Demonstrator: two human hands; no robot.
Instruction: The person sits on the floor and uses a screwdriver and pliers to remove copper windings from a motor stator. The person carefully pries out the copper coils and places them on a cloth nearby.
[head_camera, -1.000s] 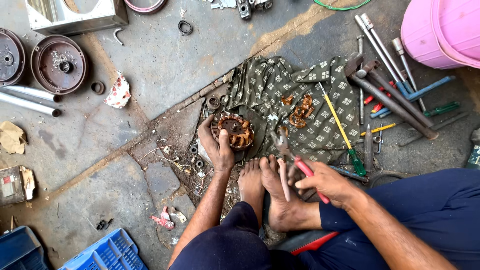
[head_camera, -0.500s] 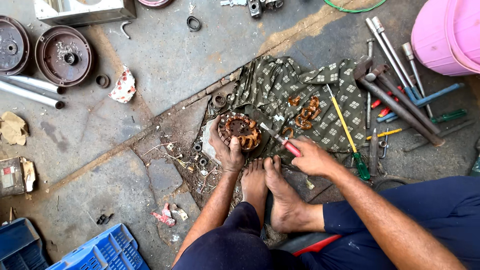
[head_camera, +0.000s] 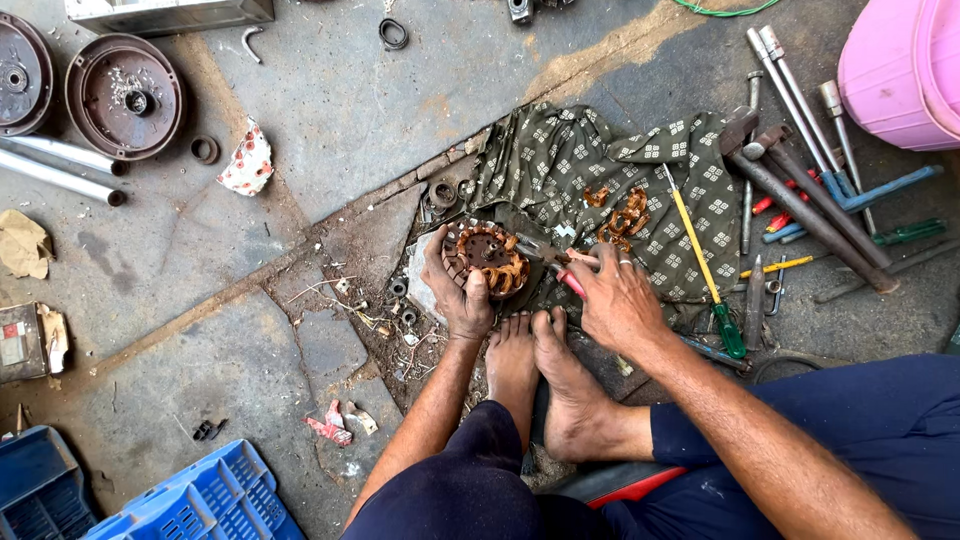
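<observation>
Round rusty-brown motor stator with copper windings (head_camera: 487, 259): on the ground at the patterned green cloth's (head_camera: 560, 160) edge, clasped around its rim by left hand (head_camera: 458, 292). Probably heavy, rigid; windings delicate, so best gripped by the rim. Right hand (head_camera: 617, 298) clenched on red-handled pliers (head_camera: 556, 263), tips at the stator.

stator (head_camera: 487, 256): round, rusty copper windings, dark hub | lies flat on floor, centre, at cloth's left edge | pliers (head_camera: 560, 266): red-handled, tips touching stator's right side
</observation>
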